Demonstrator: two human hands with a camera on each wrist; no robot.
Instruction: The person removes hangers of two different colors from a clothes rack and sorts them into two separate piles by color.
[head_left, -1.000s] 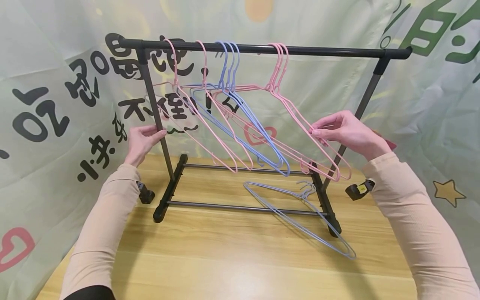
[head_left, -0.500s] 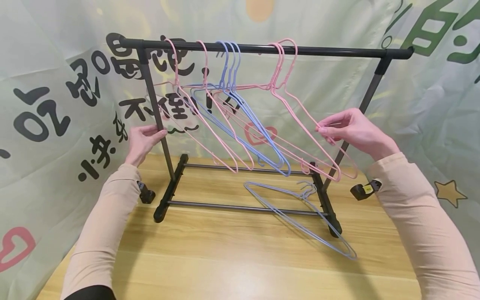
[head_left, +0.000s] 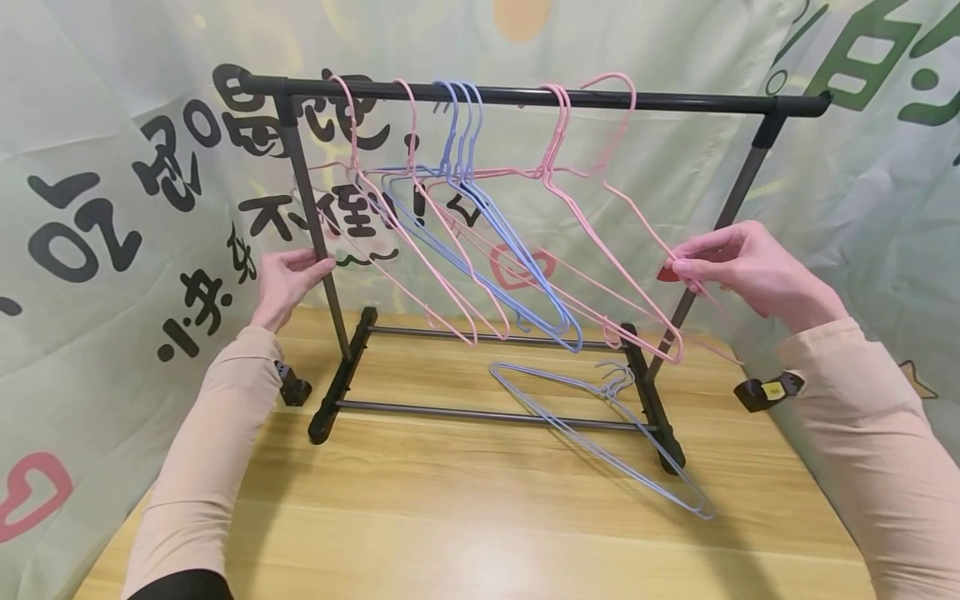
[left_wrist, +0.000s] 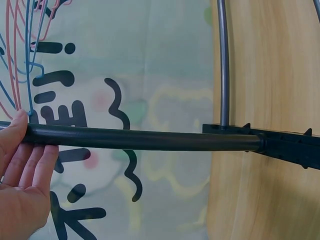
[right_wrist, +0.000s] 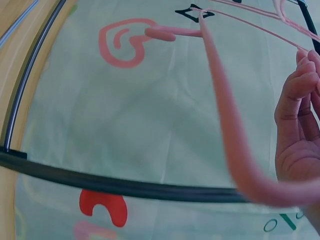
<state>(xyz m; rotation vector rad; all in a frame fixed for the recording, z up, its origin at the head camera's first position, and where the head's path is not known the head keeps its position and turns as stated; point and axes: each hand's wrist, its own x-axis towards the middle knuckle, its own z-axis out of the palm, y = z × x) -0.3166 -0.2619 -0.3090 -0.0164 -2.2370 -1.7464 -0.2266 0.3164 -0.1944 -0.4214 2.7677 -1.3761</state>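
My right hand (head_left: 772,271) pinches the right shoulder of a pink wire hanger (head_left: 641,218) between thumb and fingertips. Its hook stands tilted at the top rail (head_left: 697,102) of a black clothes rack, apart from the other pink hangers. In the right wrist view, this pink hanger's wire (right_wrist: 225,120) runs large across the front of the hand (right_wrist: 297,135). My left hand (head_left: 288,283) grips the rack's left post (head_left: 303,183). The left wrist view shows the thumb on one side of that post (left_wrist: 125,137) and the fingers on the other.
Blue hangers (head_left: 467,179) hang mid-rail, between single pink hangers (head_left: 353,158) at left and a pink bunch (head_left: 551,158). Grey-blue hangers (head_left: 611,387) lie across the rack's front lower bar (head_left: 450,412) on the wooden table (head_left: 420,517). A printed curtain (head_left: 135,67) surrounds it.
My right hand has moved right, drawing one pink hanger away from its bunch along the rail; its hook has turned and tilted. My left hand stays on the post.
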